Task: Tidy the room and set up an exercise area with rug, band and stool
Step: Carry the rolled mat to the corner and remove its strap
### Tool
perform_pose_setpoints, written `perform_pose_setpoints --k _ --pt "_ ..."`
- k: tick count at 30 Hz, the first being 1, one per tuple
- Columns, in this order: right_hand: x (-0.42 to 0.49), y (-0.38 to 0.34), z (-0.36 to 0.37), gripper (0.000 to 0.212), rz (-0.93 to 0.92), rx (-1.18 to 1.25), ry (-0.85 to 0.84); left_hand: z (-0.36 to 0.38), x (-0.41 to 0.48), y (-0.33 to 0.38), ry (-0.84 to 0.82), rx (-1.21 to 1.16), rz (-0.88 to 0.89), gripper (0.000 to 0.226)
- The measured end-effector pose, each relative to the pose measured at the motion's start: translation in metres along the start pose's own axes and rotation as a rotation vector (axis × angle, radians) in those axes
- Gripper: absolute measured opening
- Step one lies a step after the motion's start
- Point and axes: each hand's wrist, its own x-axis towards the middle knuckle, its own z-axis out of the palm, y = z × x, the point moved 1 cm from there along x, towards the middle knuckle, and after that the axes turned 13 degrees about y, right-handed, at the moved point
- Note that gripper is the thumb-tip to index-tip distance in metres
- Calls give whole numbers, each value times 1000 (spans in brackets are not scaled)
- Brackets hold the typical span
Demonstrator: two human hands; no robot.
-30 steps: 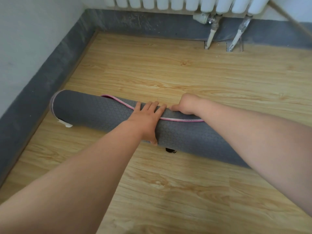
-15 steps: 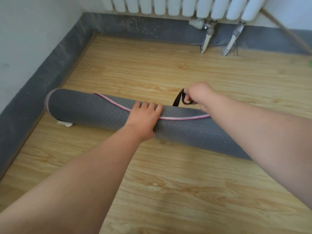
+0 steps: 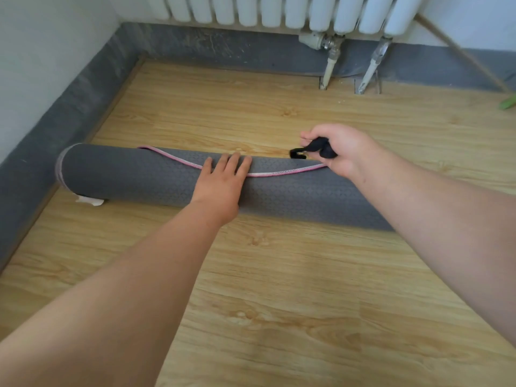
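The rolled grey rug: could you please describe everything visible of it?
The rug is a dark grey, textured mat, rolled into a tube lying on the wooden floor near the left wall. Its loose edge, trimmed in pink stitching, curves along the top. A white tag pokes out under the left end. The left hand rests flat on its middle; the right forearm hides its right end. The right hand grips a black strap just above it.

Black strap (image 3: 320,150) now off rug (image 3: 139,177), in right hand (image 3: 346,148)

Left hand (image 3: 220,185) flat, right hand (image 3: 339,149) clenched.
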Motion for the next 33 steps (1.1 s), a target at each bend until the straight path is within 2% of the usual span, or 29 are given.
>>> perform_pose_setpoints --k 3,9,11,14,17,19,22,24,26,30,33 --pt "-9 -9 -1 2 70 140 -96 -2 -7 -5 13 -36 -2 102" --pt "-20 -2 -7 8 56 -224 -178 -15 -15 -6 166 -200 -72 84" --pt "-19 0 -12 15 30 -273 -142 -21 -10 2 233 -212 -67 72" --pt "-17 -6 -20 18 6 -209 -38 -28 0 18 290 -270 -93 51" --pt "-17 -15 -27 21 20 -58 33 -37 11 36 297 -505 -195 35" --pt "-16 -20 -29 18 32 52 60 -45 19 50 228 -719 -336 26" --pt "-15 -25 -32 7 47 245 92 -60 29 75 -42 -1230 -545 29" --pt "-15 -25 -28 5 58 328 97 -67 26 90 -276 -1480 -550 40" --pt "-16 -23 -25 7 63 375 92 -70 22 102 -401 -1552 -475 51" --pt "-20 -20 -16 7 108 429 41 -69 23 112 -367 -1616 -477 52" --pt "-20 -16 -11 8 119 410 13 -68 23 110 -311 -1571 -540 31"
